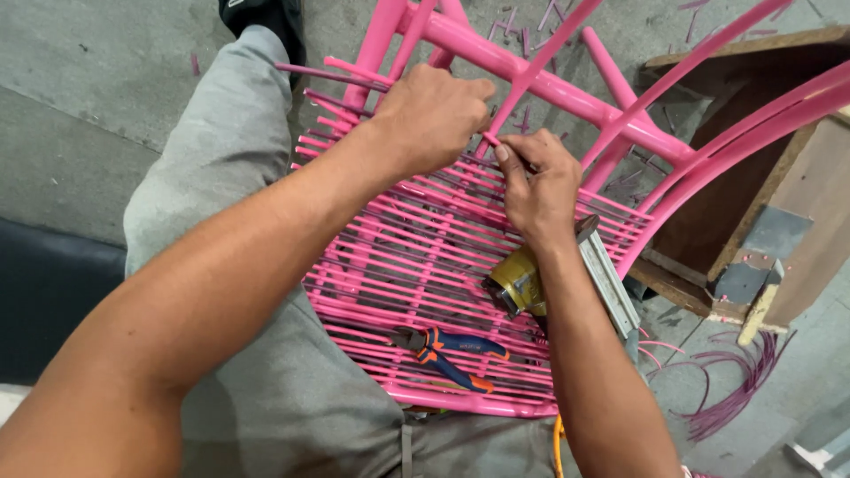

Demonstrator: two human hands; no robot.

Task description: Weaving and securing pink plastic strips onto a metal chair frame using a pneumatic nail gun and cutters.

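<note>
A pink chair frame (567, 93) lies across my lap, its seat woven from many pink cords (416, 257). My left hand (434, 115) is closed around a cord near the frame's upper bar. My right hand (536, 181) pinches the end of a pink cord (490, 140) right beside it, at the seat's far edge. Blue and orange pliers (452, 350) rest on the woven seat near me. A staple gun with a gold body (518, 283) and a metal magazine (611, 283) lies on the seat under my right forearm.
My left leg in grey trousers (212, 177) stretches out over the concrete floor (80, 80). A wooden box (753, 177) stands at the right. Loose pink cords (735, 381) and cut scraps (513, 22) lie on the floor.
</note>
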